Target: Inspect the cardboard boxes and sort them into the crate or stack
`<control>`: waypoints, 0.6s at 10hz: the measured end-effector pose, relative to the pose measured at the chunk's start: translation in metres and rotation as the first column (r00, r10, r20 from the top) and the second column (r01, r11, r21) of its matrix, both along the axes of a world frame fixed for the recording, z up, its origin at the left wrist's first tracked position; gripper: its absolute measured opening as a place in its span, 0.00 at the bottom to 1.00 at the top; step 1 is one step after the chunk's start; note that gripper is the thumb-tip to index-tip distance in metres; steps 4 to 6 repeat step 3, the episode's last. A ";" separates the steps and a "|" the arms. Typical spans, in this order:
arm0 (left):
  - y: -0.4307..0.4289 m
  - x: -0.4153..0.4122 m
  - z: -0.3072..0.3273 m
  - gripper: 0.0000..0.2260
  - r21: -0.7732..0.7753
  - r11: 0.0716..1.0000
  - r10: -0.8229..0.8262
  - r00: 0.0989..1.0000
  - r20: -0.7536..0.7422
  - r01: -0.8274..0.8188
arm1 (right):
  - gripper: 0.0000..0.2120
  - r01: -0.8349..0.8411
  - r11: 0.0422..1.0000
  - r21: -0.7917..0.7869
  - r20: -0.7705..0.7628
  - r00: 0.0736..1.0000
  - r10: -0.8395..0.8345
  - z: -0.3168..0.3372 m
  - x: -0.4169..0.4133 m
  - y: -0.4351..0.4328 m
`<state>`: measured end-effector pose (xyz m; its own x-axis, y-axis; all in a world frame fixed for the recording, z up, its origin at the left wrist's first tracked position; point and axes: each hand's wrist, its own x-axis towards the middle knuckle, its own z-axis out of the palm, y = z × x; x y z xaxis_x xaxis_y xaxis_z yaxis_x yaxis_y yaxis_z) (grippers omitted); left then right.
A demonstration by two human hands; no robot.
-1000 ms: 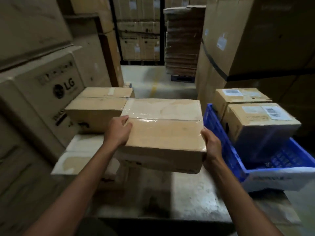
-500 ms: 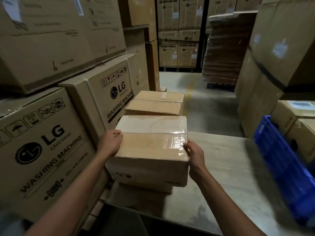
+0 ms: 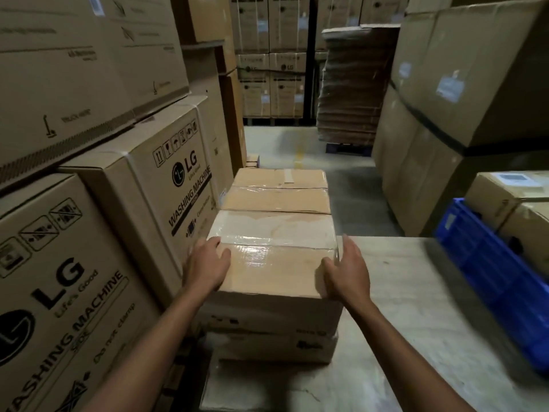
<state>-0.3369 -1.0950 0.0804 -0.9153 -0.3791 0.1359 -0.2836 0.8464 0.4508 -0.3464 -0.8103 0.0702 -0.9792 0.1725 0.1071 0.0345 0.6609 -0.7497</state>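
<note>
Two hands: left hand (image 3: 208,267) and right hand (image 3: 347,273) flank the box (image 3: 276,263), one at each top edge.
Left fingers (image 3: 208,245): loosely spread, lying over the box's top left edge, thumb on the taped top; not clamped.
Right fingers (image 3: 350,251): straight and together along the box's right side, thumb on its top edge; not clamped.
Box: glossy tape on top, sitting square on a lower box (image 3: 273,349).
Lower box: under the box, on the table (image 3: 416,307).
Rear box (image 3: 279,188): just behind the box, close against it.
Cartons (image 3: 166,185): printed LG WASHING MACHINE, just left of the box.
Crate (image 3: 481,263): blue, well right of the box, on the table, holding labelled boxes (image 3: 505,197).
</note>
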 end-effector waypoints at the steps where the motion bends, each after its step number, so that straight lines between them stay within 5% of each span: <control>1: 0.011 -0.005 0.003 0.27 -0.187 0.964 -0.186 0.982 0.031 0.188 | 0.30 -0.202 0.882 0.426 -0.049 0.968 0.245 0.020 -0.011 -0.016; 2: 0.024 -0.011 0.004 0.30 -0.215 0.893 -0.365 0.915 0.171 0.396 | 0.33 -0.377 0.726 0.576 0.129 0.918 0.374 0.021 -0.012 -0.030; 3: 0.030 -0.014 -0.001 0.32 -0.259 0.848 -0.383 0.873 0.302 0.462 | 0.34 -0.423 0.681 0.597 0.189 0.900 0.394 0.013 -0.009 -0.033; 6: 0.030 -0.014 -0.001 0.32 -0.259 0.848 -0.383 0.873 0.302 0.462 | 0.34 -0.423 0.681 0.597 0.189 0.900 0.394 0.013 -0.009 -0.033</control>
